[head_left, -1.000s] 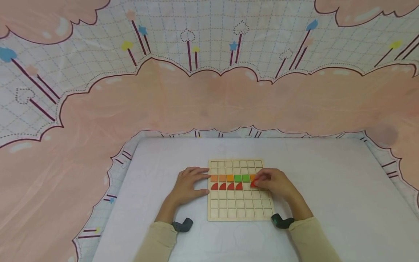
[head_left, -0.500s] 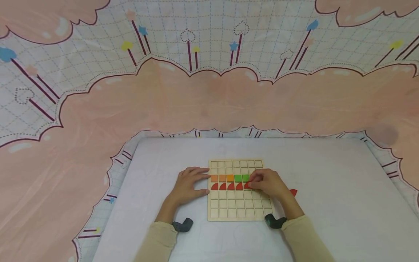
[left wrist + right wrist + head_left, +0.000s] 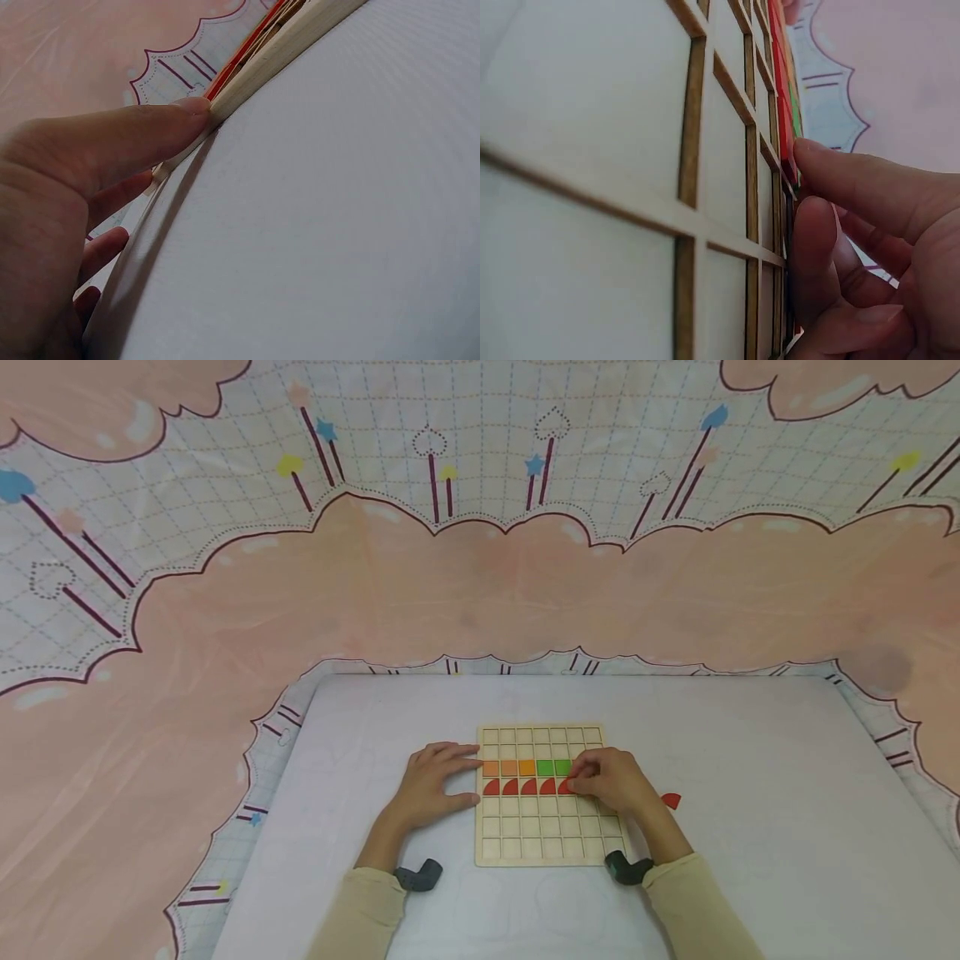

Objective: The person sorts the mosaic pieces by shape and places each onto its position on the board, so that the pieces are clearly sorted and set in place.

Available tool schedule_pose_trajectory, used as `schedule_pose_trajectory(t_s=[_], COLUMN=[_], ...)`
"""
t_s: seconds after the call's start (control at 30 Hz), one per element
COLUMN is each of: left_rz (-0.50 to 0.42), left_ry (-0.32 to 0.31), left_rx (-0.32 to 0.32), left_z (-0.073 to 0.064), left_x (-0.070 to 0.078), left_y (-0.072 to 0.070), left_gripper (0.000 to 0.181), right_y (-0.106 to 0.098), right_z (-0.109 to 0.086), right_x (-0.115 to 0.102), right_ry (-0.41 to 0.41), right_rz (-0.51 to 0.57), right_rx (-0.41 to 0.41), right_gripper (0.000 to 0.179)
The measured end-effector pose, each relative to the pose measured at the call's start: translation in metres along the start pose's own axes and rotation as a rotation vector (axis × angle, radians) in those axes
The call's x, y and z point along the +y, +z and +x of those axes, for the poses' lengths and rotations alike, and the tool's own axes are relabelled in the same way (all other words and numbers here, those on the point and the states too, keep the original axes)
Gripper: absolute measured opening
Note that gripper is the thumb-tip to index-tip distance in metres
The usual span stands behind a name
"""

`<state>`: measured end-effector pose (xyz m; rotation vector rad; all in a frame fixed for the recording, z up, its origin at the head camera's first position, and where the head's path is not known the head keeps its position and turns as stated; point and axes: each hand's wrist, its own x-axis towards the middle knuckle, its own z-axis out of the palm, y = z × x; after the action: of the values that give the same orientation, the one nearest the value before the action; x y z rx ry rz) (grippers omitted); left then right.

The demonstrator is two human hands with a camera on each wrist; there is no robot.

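A wooden grid board point(image 3: 531, 847) lies on the white table. One of its rows holds red quarter-circle pieces point(image 3: 529, 787), and the row behind has orange squares point(image 3: 509, 768) and green squares point(image 3: 553, 768). My right hand point(image 3: 617, 781) pinches a red quarter-circle piece point(image 3: 564, 787) at the fifth cell of the red row. In the right wrist view the thumb point(image 3: 832, 161) touches red at that row's end. My left hand point(image 3: 429, 787), fingers extended, rests against the board's left edge; the left wrist view has its thumb point(image 3: 161, 131) on the wooden side.
Another red quarter-circle piece point(image 3: 672, 801) lies on the table right of the board, partly behind the right forearm. The white tabletop point(image 3: 787, 793) reaches out on both sides. A patterned pink cloth point(image 3: 480, 593) hangs behind. Both wrists carry dark devices point(image 3: 420, 876).
My right hand has moved left with the red quarter-circle piece, to the fifth cell of the red row. The loose red piece beside the forearm has come into sight. The left hand stays put.
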<state>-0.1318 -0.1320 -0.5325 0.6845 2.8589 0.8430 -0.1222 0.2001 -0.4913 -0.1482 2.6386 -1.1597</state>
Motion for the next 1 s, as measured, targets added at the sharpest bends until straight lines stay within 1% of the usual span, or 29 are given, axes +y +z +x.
schedule_pose_trajectory(t_s=[0.23, 0.5, 0.77, 1.0], left_rz=[-0.007, 0.000, -0.003, -0.007], left_ry=[0.006, 0.004, 0.009, -0.004], left_rx=[0.000, -0.003, 0.004, -0.004], left_z=[0.0001, -0.0002, 0.0001, 0.0002], left_x=[0.0000, 0.0013, 0.0003, 0.0010], left_y=[0.0000, -0.0017, -0.0020, -0.0018], left_gripper=[0.055, 0.056, 0.056, 0.055], right_y=[-0.0051, -0.0038, -0.0021, -0.0027], right_z=[-0.0012, 0.0008, 0.0014, 0.0010], right_x=[-0.0006, 0.0008, 0.0011, 0.0012], right_ry=[0.036, -0.004, 0.002, -0.003], right_rz=[-0.018, -0.024, -0.041, -0.055], right_rx=[0.003, -0.012, -0.005, -0.001], right_gripper=[0.011, 0.014, 0.014, 0.014])
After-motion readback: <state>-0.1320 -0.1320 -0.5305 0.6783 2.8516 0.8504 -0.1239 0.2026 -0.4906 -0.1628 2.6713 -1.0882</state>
